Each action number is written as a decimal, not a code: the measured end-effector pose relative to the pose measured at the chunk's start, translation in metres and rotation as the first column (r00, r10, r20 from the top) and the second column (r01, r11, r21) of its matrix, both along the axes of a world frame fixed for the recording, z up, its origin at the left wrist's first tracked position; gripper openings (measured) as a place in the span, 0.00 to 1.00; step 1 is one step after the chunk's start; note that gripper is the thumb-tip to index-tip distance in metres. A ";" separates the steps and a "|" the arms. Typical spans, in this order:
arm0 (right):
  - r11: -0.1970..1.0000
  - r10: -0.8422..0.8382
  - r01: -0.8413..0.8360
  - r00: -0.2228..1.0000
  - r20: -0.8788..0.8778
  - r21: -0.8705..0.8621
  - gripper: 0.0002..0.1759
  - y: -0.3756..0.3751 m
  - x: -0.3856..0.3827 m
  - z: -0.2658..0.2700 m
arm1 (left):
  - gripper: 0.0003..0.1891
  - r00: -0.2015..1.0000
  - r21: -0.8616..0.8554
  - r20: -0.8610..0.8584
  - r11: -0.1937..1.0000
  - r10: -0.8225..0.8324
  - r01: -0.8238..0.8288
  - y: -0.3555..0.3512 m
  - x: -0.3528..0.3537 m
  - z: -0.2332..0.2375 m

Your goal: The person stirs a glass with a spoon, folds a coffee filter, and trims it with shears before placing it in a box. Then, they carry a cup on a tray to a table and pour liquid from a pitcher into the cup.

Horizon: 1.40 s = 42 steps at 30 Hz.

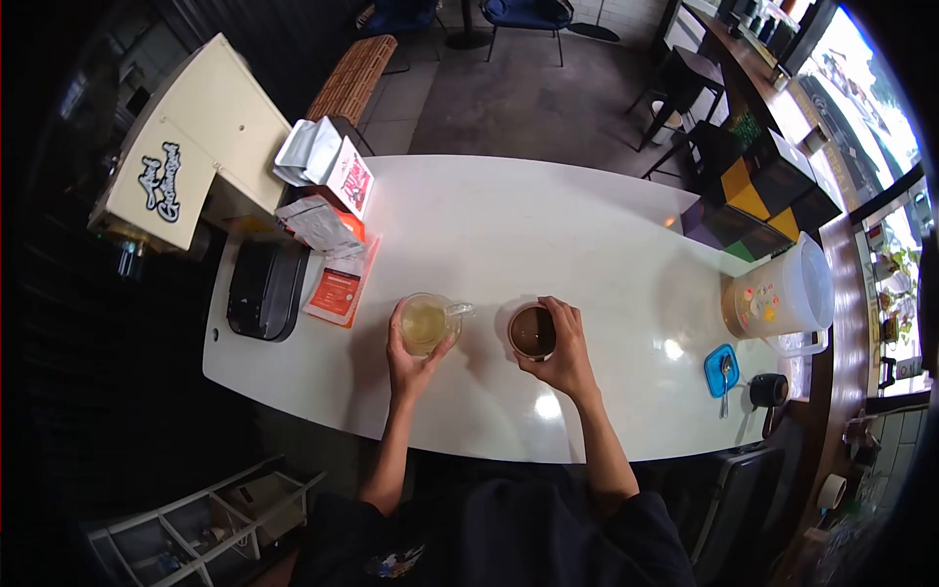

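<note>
Cannot see well the bases of the cups, hidden under their rims, nor most fingertips behind them. Cannot tell in the brown cup [532,331] between dark drink and dark inside. With the left hand [413,364], holds a round, clear glass cup [424,326] with pale yellowish liquid and a glass handle, the grip curved and closed around its near side. With the right hand [561,354], holds the brown cup, also round, the grip closed around its right side. Both cups over the middle of the smooth, white tabletop [489,411], near but apart. To the right, one translucent plastic pitcher [778,293], and one metal spoon [726,370] on one blue dish [715,377].
</note>
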State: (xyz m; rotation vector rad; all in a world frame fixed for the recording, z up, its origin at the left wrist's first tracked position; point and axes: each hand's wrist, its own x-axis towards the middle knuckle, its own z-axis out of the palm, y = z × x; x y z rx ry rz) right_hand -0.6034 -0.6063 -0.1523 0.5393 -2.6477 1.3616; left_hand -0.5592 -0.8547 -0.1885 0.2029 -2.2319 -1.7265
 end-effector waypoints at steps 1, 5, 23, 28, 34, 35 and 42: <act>1.000 -0.008 0.009 1.000 -0.020 0.005 0.48 0.003 0.003 0.003 | 0.46 1.000 0.003 -0.003 1.000 -0.003 0.003 0.001 -0.001 -0.001; 0.999 -0.041 0.041 0.999 -0.017 -0.009 0.47 0.009 0.012 0.018 | 0.50 0.999 -0.036 0.033 0.999 -0.036 0.037 0.001 -0.002 -0.010; 0.947 0.224 -0.198 0.972 0.077 -0.252 0.46 -0.004 0.038 0.047 | 0.30 0.881 0.767 0.037 0.579 -0.471 0.277 0.059 0.045 0.024; 0.966 0.143 -0.115 0.984 0.109 -0.230 0.46 -0.005 0.073 0.058 | 0.32 0.760 0.931 0.011 0.284 -0.650 0.230 0.086 0.043 0.011; 0.980 -0.128 0.141 0.987 0.094 -0.138 0.48 0.009 0.120 0.063 | 0.30 0.575 0.955 0.107 0.245 -0.811 0.168 0.110 0.042 0.024; 0.981 -0.150 0.162 0.983 0.109 -0.109 0.48 0.012 0.128 0.063 | 0.30 0.555 0.947 0.111 0.257 -0.825 0.193 0.114 0.046 0.025; 0.889 -0.454 0.458 0.884 0.110 -0.013 0.51 0.020 0.206 0.067 | 0.31 0.248 0.929 0.054 0.139 -0.967 0.342 0.144 0.075 0.022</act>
